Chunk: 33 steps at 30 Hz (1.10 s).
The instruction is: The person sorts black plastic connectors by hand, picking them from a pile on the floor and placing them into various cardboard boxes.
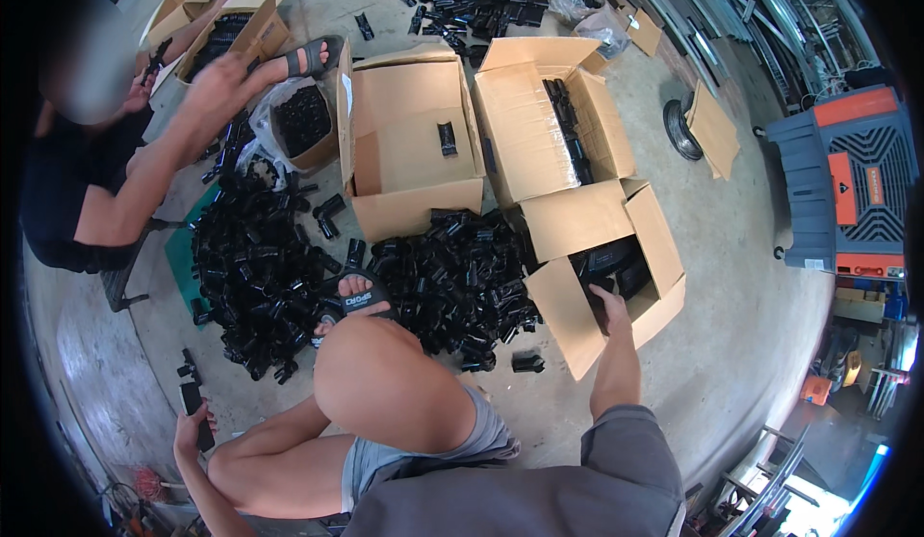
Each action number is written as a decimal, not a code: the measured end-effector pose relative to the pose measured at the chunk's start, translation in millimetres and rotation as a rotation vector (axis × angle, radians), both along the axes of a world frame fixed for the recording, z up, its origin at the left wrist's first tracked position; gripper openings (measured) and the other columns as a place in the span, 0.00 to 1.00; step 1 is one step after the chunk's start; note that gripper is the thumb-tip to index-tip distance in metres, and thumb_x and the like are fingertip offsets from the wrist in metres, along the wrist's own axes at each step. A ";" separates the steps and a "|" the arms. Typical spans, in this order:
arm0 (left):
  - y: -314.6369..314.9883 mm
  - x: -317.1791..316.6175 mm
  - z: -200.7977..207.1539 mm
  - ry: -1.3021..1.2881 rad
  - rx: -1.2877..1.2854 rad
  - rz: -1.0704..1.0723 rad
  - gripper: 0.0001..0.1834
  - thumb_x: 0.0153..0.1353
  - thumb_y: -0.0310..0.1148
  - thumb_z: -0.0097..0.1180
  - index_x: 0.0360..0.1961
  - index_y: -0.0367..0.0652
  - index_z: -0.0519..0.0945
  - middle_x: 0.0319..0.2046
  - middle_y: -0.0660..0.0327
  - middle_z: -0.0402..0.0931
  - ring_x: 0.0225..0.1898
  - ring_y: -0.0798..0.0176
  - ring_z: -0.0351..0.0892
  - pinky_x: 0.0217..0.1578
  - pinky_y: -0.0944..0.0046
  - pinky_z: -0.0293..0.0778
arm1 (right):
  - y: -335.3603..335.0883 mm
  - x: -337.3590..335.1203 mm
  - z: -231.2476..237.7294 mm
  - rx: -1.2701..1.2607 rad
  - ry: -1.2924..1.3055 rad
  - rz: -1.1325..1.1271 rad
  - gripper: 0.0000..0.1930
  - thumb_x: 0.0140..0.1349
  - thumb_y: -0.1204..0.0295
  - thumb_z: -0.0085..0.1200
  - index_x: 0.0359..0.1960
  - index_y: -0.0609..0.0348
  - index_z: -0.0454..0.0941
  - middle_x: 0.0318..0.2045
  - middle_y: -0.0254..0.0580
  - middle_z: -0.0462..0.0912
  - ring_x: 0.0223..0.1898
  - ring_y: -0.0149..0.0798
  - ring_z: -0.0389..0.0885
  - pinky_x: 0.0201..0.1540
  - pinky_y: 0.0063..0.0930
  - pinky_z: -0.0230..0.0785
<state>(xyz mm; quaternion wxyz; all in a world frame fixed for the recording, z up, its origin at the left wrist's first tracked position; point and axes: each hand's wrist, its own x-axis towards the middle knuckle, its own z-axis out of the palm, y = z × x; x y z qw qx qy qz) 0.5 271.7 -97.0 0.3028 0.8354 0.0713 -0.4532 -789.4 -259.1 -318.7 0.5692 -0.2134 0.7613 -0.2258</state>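
Grey shirt cloth (520, 500) lies nearest, between left hand (190, 432) and right hand (610, 308). The left grips a dark elongated object (192, 399); the right reaches into an open cardboard box (659, 248), among its black parts (630, 275), and whether it holds one I cannot tell. Ahead, between the hands, spreads a heap of black fittings (448, 277); beyond the left hand sits a co-worker (65, 205) in black clothing.
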 end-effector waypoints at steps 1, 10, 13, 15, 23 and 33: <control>1.8 2.2 -1.7 0.002 -0.004 0.000 0.15 0.67 0.36 0.58 0.51 0.43 0.74 0.26 0.62 0.74 0.23 0.64 0.77 0.22 0.63 0.75 | 0.8 4.3 -4.8 0.026 0.079 0.028 0.30 0.45 0.61 0.72 0.47 0.70 0.81 0.39 0.51 0.85 0.37 0.44 0.85 0.42 0.38 0.79; 4.7 11.9 -5.7 -0.030 0.002 -0.085 0.15 0.67 0.35 0.59 0.51 0.43 0.74 0.26 0.62 0.74 0.23 0.64 0.78 0.22 0.62 0.76 | 3.2 -4.3 -17.1 0.103 -0.196 -0.126 0.25 0.52 0.64 0.66 0.49 0.68 0.79 0.40 0.50 0.86 0.39 0.44 0.86 0.45 0.38 0.80; 8.9 7.8 -5.9 0.004 -0.043 -0.020 0.15 0.67 0.35 0.59 0.51 0.42 0.74 0.26 0.62 0.75 0.23 0.64 0.78 0.23 0.62 0.76 | 0.9 -3.5 -12.4 0.193 -0.300 -0.125 0.17 0.58 0.65 0.61 0.46 0.61 0.81 0.41 0.46 0.87 0.40 0.45 0.85 0.47 0.40 0.80; 11.0 8.0 -7.3 0.003 -0.038 -0.026 0.15 0.67 0.35 0.59 0.51 0.42 0.74 0.26 0.62 0.74 0.23 0.64 0.78 0.23 0.62 0.76 | -1.5 -3.1 -8.9 0.204 -0.346 -0.116 0.16 0.61 0.64 0.60 0.47 0.59 0.81 0.41 0.45 0.87 0.42 0.44 0.85 0.49 0.41 0.79; 9.8 6.8 -1.6 -0.034 -0.013 -0.012 0.15 0.67 0.35 0.59 0.51 0.42 0.75 0.26 0.63 0.75 0.23 0.66 0.77 0.24 0.63 0.76 | 3.7 4.9 -15.2 0.154 -0.252 -0.110 0.15 0.61 0.65 0.61 0.46 0.59 0.82 0.40 0.44 0.87 0.40 0.42 0.85 0.45 0.38 0.80; -15.1 5.2 2.3 -0.066 -0.089 -0.112 0.20 0.66 0.33 0.57 0.57 0.38 0.73 0.28 0.63 0.75 0.24 0.68 0.77 0.24 0.67 0.74 | 10.6 -2.1 26.7 -0.068 -0.441 -0.246 0.14 0.58 0.72 0.60 0.46 0.61 0.78 0.38 0.45 0.84 0.40 0.45 0.84 0.45 0.44 0.80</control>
